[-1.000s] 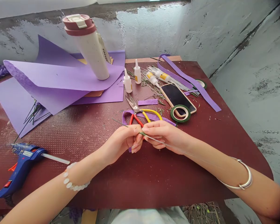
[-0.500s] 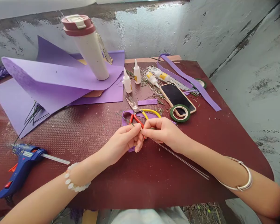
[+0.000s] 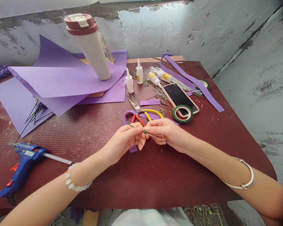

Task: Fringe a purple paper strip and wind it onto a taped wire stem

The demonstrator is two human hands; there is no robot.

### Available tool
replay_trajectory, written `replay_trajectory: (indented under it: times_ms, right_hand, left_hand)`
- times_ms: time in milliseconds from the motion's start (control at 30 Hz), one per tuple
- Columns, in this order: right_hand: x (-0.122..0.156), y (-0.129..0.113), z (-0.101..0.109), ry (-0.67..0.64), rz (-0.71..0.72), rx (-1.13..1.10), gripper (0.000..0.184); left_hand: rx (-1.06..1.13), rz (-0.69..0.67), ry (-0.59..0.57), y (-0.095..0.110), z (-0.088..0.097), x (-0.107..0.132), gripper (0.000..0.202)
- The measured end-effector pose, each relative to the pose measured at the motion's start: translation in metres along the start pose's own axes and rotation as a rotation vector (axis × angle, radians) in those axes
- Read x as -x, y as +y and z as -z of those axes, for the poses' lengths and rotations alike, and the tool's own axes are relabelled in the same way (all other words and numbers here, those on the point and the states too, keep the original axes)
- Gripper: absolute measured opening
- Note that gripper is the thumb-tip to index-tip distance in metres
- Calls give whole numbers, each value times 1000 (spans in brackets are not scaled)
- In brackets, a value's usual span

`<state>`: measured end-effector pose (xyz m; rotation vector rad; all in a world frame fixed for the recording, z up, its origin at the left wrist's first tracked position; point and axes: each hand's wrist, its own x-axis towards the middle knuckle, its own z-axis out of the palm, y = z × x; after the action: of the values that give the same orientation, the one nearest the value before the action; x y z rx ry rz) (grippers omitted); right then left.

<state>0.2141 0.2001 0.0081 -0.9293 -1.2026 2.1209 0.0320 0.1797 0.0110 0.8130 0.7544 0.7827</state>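
Thin floral wires (image 3: pixel 124 121) are pinched between my two hands above the table. Their left end is dark green, and the bare silvery ends run right, over my right wrist and forearm. My left hand (image 3: pixel 129 136) is closed on the green part with thumb and fingertips. Right beside it, my right hand (image 3: pixel 163 130) pinches the wires where green meets silver. Just behind the fingertips lie scissors (image 3: pixel 138 110) with red and yellow handles, on a purple strip (image 3: pixel 133 148) partly hidden by my hands. A roll of green floral tape (image 3: pixel 182 113) leans on the phone (image 3: pixel 179 95).
A blue glue gun (image 3: pixel 25 161) lies at the left. Purple sheets (image 3: pixel 68 78) carry a tall tumbler (image 3: pixel 94 53). Small glue bottles (image 3: pixel 129 82), loose wires (image 3: pixel 153 70) and a long purple strip (image 3: pixel 209 95) lie towards the back, near the wall.
The silvery wire ends have swung up from over the table to across my right forearm. Both hands stay together with a small shift of the fingers. The purple sheet's raised left edge has sunk.
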Motion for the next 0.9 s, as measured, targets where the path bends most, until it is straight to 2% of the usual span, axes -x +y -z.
replay_trajectory:
  times_ms: [367, 567, 900]
  right_hand:
    - [-1, 2, 6, -39, -34, -52, 25]
    - [-2, -1, 10, -180, -113, -241, 23]
    - [-2, -1, 11, -138, -74, -157, 28]
  left_hand:
    - [23, -5, -57, 0, 1, 0, 25]
    - [44, -44, -81, -1, 2, 0, 23]
    - [-83, -66, -76, -3, 4, -1, 28]
